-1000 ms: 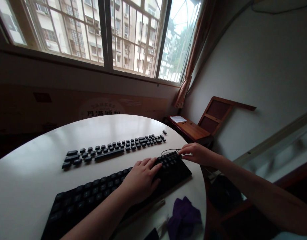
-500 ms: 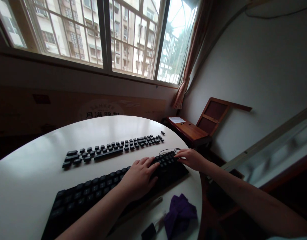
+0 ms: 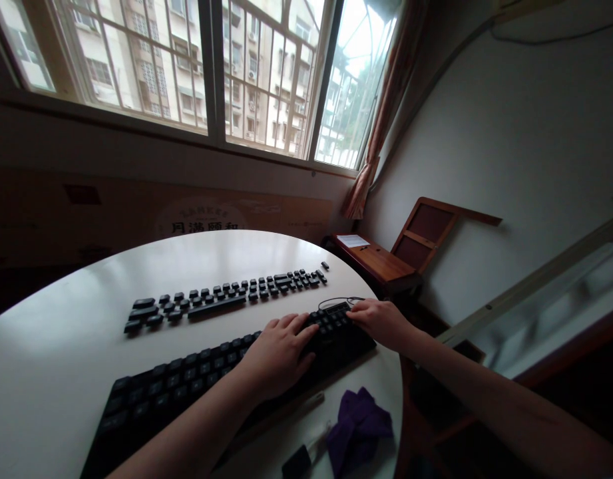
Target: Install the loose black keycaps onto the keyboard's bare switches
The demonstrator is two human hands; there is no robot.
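A black keyboard [image 3: 186, 379] lies slantwise across the near part of the white round table [image 3: 51, 346]. My left hand [image 3: 279, 356] rests on it palm down, fingers spread over the keys just left of the number pad. At the keyboard's far right end is my right hand [image 3: 381, 322], fingers drawn together at the number pad's edge. What they pinch, if anything, is hidden. Beyond the keyboard, loose black keycaps [image 3: 281, 283] lie in rows, with a long spacebar keycap [image 3: 216, 307] among them. My left forearm covers part of the keyboard.
A crumpled purple cloth [image 3: 359, 426] lies near the table's right edge, beside a small tool with a black end [image 3: 297, 462]. A thin cable [image 3: 336, 301] loops behind the keyboard. Past the table stand a wooden chair [image 3: 386, 263] with paper on it and a barred window [image 3: 266, 80].
My right hand has shifted slightly left and down, its fingers closing together at the number pad's edge. The left hand stays in place on the keys.
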